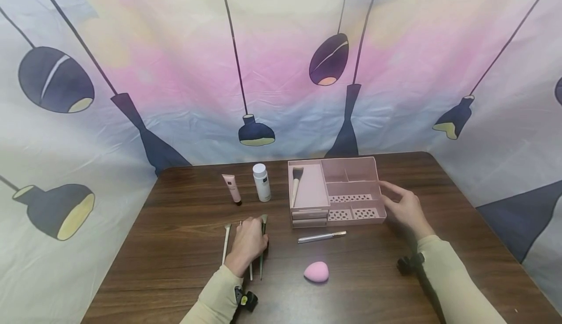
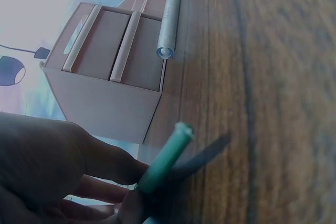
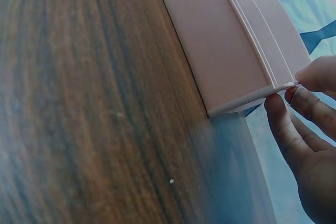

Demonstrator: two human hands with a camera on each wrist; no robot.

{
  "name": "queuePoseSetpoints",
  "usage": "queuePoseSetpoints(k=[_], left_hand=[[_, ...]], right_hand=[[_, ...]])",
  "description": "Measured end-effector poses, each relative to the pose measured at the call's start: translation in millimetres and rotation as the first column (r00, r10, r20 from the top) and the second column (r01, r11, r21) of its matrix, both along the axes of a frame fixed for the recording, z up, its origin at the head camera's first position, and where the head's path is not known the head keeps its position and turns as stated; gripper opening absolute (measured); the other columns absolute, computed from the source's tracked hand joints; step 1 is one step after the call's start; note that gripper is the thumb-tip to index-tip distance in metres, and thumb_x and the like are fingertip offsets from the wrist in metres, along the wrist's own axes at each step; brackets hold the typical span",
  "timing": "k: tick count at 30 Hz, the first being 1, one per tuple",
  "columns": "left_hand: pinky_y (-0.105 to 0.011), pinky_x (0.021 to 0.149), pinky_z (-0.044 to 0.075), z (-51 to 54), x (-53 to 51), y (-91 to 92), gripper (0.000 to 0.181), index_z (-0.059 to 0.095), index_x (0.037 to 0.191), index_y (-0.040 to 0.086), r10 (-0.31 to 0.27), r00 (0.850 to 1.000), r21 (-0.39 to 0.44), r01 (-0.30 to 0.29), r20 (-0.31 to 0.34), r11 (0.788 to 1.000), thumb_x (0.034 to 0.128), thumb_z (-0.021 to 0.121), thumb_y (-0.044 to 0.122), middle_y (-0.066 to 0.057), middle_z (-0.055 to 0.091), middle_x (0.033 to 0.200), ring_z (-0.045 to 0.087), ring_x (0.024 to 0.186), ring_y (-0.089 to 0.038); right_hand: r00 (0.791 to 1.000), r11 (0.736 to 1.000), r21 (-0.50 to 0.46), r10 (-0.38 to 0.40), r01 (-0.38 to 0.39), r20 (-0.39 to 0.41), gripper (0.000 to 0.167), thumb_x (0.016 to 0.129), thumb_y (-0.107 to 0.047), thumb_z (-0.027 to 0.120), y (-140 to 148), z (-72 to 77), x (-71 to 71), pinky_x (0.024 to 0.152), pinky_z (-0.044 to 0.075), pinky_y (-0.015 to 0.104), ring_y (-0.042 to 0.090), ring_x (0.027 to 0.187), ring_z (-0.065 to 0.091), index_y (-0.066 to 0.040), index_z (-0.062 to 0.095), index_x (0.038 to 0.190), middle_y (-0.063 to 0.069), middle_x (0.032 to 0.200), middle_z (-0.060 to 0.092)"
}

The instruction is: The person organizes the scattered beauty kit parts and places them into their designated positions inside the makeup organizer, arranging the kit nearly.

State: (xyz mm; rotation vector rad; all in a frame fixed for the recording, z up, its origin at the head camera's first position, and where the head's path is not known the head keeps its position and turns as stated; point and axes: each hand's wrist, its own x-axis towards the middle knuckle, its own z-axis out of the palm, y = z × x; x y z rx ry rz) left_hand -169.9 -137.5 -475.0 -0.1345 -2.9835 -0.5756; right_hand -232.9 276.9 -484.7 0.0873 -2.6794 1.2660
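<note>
My left hand (image 1: 249, 238) pinches a green-handled makeup brush (image 2: 167, 157) between thumb and fingers; the handle's end is lifted off the table in the left wrist view. Beside it lies a white-handled makeup brush (image 1: 226, 246), and another pale handle (image 1: 251, 272) shows under the hand, its head hidden. At the right end of a pink makeup organizer (image 1: 307, 185), my right hand (image 1: 406, 209) holds the side wall's edge between thumb and fingers, clearest in the right wrist view (image 3: 315, 124). A makeup brush (image 1: 296, 187) with dark bristles lies on the organizer's left top.
Behind the left hand stand a pink tube (image 1: 232, 190) and a white bottle (image 1: 262, 185). A silver pen-like tube (image 1: 322, 237) lies before the organizer, with a pink makeup sponge (image 1: 316, 272) nearer. A printed cloth (image 1: 197, 70) hangs behind the wooden table (image 1: 360, 294).
</note>
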Motion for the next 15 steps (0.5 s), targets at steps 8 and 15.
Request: queuePoseSetpoints(k=[8,15], left_hand=[[-0.043,0.059,0.052,-0.4,-1.2,1.2,0.022,0.068,0.092,-0.003,0.005,1.000,-0.007,-0.005,-0.010,1.000,0.0742,0.076,0.007,-0.015,0.063,0.081,0.060,0.069,-0.029],[-0.044,0.062,0.051,-0.8,0.1,0.9,0.024,0.069,0.097,-0.002,0.003,1.000,0.018,-0.002,-0.001,1.000,0.0743,0.073,0.005,-0.014,0.063,0.082,0.057,0.068,-0.025]], right_hand=[[1.000,1.000,-0.021,0.001,-0.001,0.013,0.045,0.095,-0.021,0.063,-0.5,-0.3,-1.3,0.088,0.053,0.051,0.041,0.115,0.061,-0.013,0.056,0.138,0.020,0.140,0.053],[1.000,1.000,-0.012,0.004,-0.004,0.018,0.045,0.095,-0.023,0.063,0.3,-0.5,-0.2,0.086,0.054,0.050,0.041,0.111,0.063,-0.014,0.055,0.139,0.021,0.138,0.055]])
